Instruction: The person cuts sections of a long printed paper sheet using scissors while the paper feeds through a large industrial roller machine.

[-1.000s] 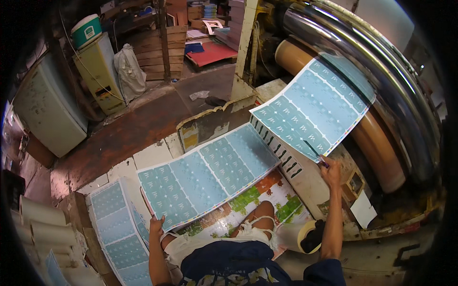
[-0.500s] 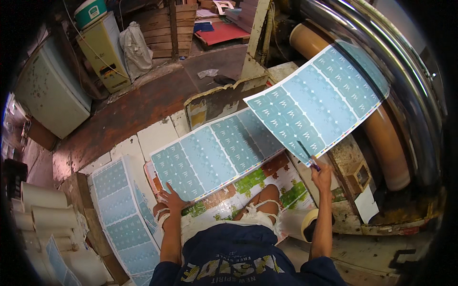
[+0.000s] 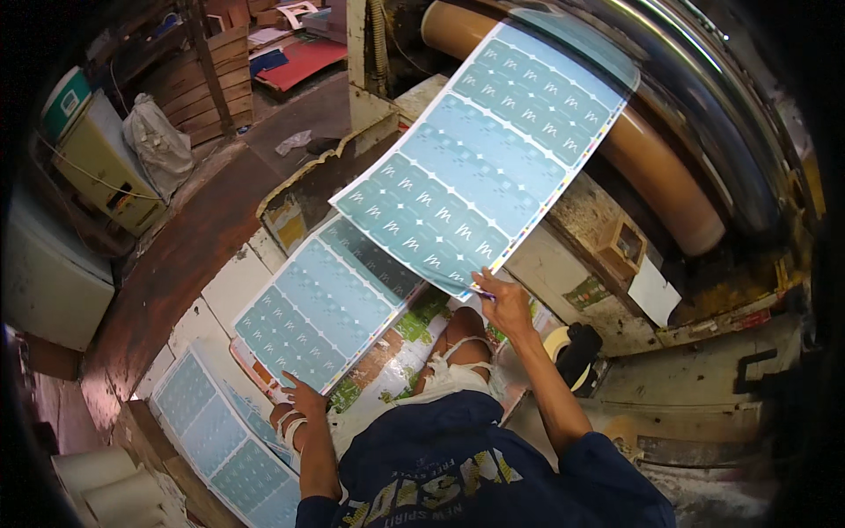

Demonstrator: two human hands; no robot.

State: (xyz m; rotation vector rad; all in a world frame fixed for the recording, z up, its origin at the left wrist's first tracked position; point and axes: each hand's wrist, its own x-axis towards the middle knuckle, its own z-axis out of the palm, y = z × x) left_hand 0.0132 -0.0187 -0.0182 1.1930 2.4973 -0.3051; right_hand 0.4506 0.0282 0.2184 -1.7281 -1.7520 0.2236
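Observation:
A large printed sheet point(image 3: 480, 172) in blue and teal panels slopes up from near my knees to the rollers. At its lower right corner, my right hand point(image 3: 508, 304) is closed round a slim purple-handled tool point(image 3: 486, 297), its fingers at the sheet's edge. The tool's tip is not clear. Below and to the left lies a stack of matching sheets point(image 3: 339, 286), partly covered by the raised one. My left hand point(image 3: 305, 399) is at the stack's near left corner with fingers stretched out; whether it presses on the paper I cannot tell.
Large metal rollers point(image 3: 748, 167) and a brown roller point(image 3: 673, 189) fill the upper right. More printed sheets point(image 3: 224, 431) lie at the lower left. Right of my knees stands a roll of tape or film point(image 3: 556, 345). A small wooden box point(image 3: 621, 244) sits on the machine's ledge.
The view has turned rightward, so the scene sits further left. The raised sheet hangs longer from the rollers, its near edge lower over the stack. My right hand stays at its corner.

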